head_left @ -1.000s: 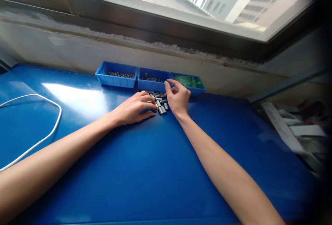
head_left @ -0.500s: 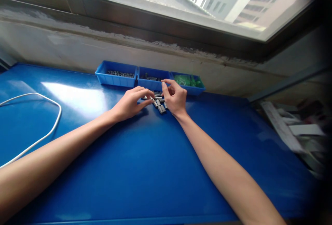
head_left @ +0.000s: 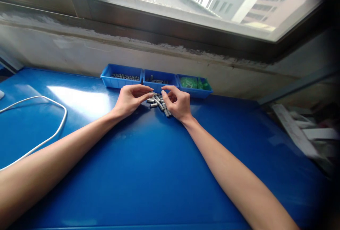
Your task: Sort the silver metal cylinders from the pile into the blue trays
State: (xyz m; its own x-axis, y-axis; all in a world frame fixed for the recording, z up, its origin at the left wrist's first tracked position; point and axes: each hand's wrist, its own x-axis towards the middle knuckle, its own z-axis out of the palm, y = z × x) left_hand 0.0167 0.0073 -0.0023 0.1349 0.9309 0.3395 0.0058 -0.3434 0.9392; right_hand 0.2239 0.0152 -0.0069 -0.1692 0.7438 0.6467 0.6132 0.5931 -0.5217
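Daylight comes through a wide window with a dark metal frame [head_left: 170, 23], set above a pale, scuffed wall [head_left: 79, 53]; a glossy blue table [head_left: 159, 173] runs along the foot of it. At the far left edge of the table a small white rounded object [head_left: 1, 95] is cut off by the picture's border, and near it a thin white cable [head_left: 63, 111] curves across the surface and passes out of sight at the left forearm. Next comes a bright patch of reflected light.

Against the wall stands a row of three blue plastic bins, side by side. The left bin [head_left: 120, 82] holds many small grey metal pieces. In front of it the left hand [head_left: 127, 99] reaches in, thumb and forefinger brought close together at the edge of a loose pile of short metallic and black cylindrical parts [head_left: 160, 106]; whether a part sits between them cannot be told. This pile lies on the table before the middle bin [head_left: 159, 86], which contains similar short parts. At its right side is the right hand [head_left: 180, 104], fingers curled and thumb near the forefinger; its grip cannot be made out. Behind it, the right bin [head_left: 195, 90] contains green, see-through material. Farther right, beyond the table edge, lie blurred whitish boards [head_left: 294, 127].
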